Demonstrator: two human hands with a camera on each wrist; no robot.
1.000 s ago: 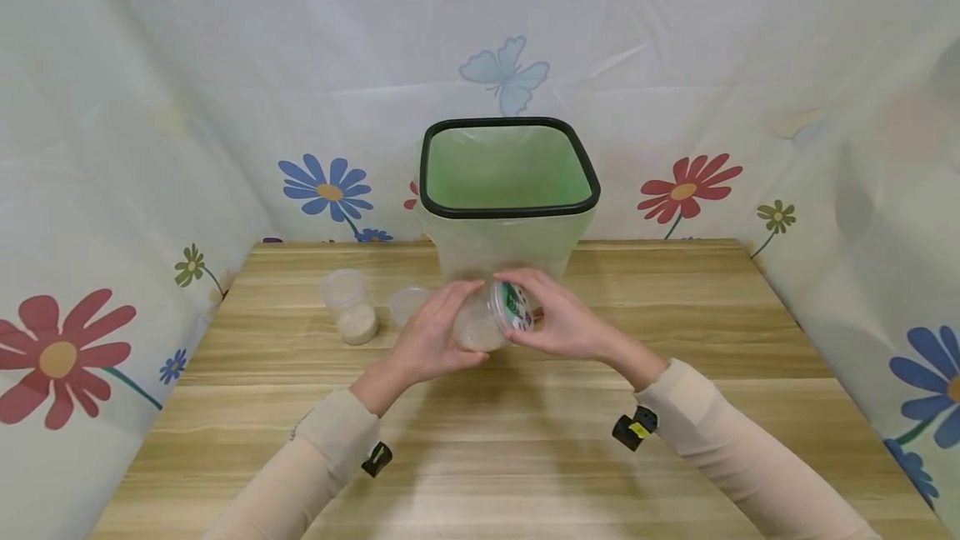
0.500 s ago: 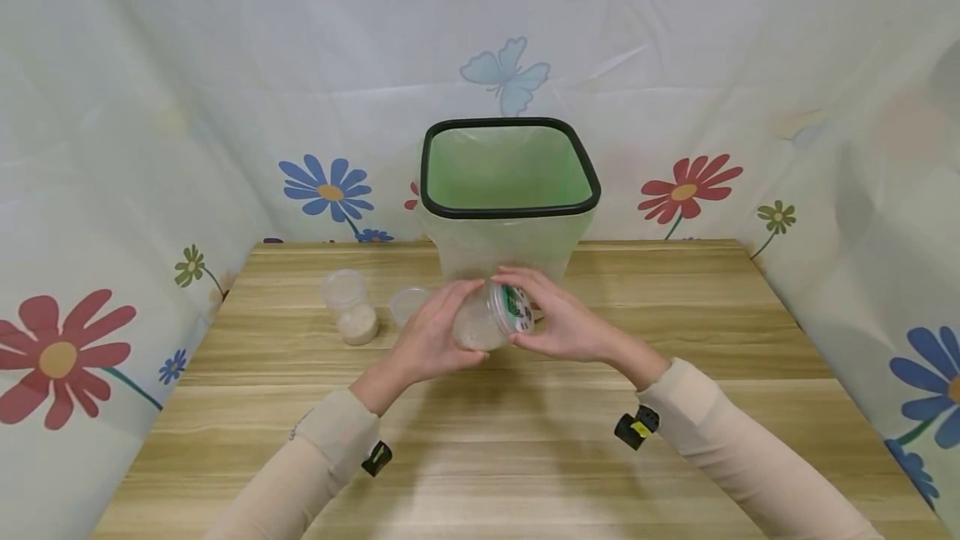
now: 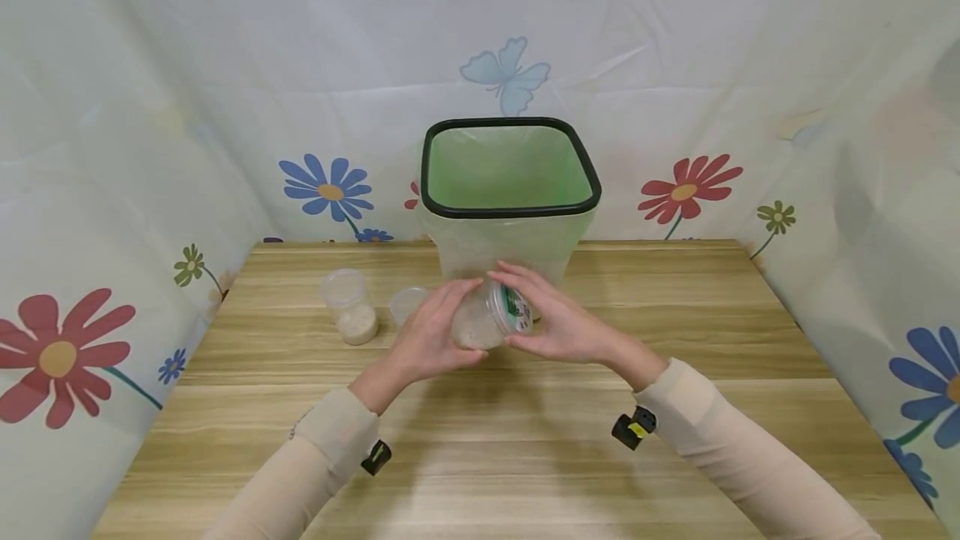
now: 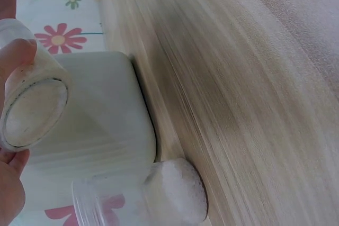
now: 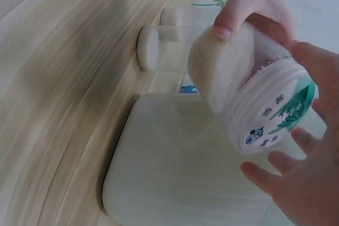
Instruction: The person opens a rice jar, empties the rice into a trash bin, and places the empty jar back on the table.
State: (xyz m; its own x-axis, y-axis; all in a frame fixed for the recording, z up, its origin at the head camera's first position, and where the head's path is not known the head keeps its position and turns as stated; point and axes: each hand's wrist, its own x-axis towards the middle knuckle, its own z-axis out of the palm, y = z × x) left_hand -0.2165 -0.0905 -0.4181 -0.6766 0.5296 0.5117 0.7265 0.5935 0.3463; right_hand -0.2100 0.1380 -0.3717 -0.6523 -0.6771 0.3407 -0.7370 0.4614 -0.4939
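A clear jar of pale grains is held tilted on its side in front of the bin. My left hand grips its body, thumb below and fingers over the top. The jar's lid, white-rimmed with a green printed label, faces right. Around that lid, the thumb and fingers of my right hand are curved; in the right wrist view some fingertips stand just off its edge. The jar's round base shows in the left wrist view.
Behind the hands stands a pale green bin with a black rim. On the wooden table, a clear jar with pale grains stands at the left, and another clear container is partly behind the left hand. Flowered sheeting surrounds the table.
My right hand has shifted its fingers slightly around the lid, covering a bit more of the label. The left hand and the jar have stayed nearly in place.
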